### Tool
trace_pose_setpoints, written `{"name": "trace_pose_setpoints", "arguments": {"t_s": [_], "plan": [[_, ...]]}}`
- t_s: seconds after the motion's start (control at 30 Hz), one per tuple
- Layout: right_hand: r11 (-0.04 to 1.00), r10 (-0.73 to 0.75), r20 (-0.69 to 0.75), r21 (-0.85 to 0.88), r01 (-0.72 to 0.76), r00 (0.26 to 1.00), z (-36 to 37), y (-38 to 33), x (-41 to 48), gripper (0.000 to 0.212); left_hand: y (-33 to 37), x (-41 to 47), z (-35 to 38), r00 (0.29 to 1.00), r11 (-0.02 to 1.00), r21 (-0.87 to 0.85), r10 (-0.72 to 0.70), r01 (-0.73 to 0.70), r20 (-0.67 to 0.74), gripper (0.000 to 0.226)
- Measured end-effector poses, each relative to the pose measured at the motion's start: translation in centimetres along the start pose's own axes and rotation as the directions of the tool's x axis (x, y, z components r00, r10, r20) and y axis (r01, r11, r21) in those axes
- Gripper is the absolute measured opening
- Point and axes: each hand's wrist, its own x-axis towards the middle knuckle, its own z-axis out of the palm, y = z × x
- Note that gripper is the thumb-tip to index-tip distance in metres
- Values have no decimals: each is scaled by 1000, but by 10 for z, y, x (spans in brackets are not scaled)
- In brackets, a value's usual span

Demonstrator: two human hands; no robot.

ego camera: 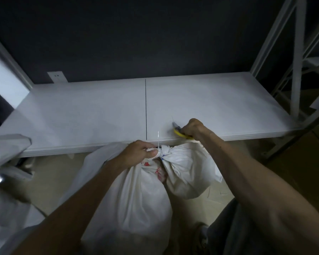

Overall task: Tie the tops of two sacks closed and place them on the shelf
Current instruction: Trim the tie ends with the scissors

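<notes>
Left hand (142,153) clamps its fingers (147,146) round the bunched neck of the white sack (136,199), which stands on the floor at the shelf's (81,111) 6 o'clock edge. A thin white tie (158,142) pokes up from the neck. At 2 o'clock, the right hand (192,128) grips a blurred yellow-handled tool (180,134) on the shelf's front edge.

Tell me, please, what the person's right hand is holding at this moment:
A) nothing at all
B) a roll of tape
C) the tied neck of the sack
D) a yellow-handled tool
D: the right hand grips a yellow-handled tool over the front edge of the shelf, while the left hand holds the bunched neck of the sack.
</notes>
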Motion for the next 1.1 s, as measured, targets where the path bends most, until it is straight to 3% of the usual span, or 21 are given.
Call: {"name": "trace_pose_setpoints", "arguments": {"t_s": [0.13,0.27,0.4,0.57,0.7,0.77,0.93,1.1], "plan": [[947,43,293,293,-133,955,-20,-15,-23,23,2,-28,-13,1000,997,-75,24,-24,-8,48],[857,-52,430,483,-181,901,-39,-24,-44,4,3,-57,-29,998,993,-99,56,-57,-11,32],[803,-168,399,586,-109,902,-44,-32,-65,3,-1,-80,-44,998,992,-107,65,-64,-1,23],[884,-256,316,459,89,914,-31,-41,-84,7,-5,-97,-52,996,991,-106,86,-85,4,10],[862,-334,220,465,202,917,-24,-47,-87,18,-10,-100,-55,995,989,-110,100,-97,16,33],[840,-381,207,485,244,901,-17,-50,-93,15,-12,-103,-56,996,989,-123,86,-85,0,28],[764,-443,313,622,171,840,13,-49,-104,18,-20,-105,-60,997,986,-147,83,-82,3,10],[659,-539,346,741,128,768,24,-37,-106,18,-24,-106,-63,997,977,-200,77,-74,5,15]]}}
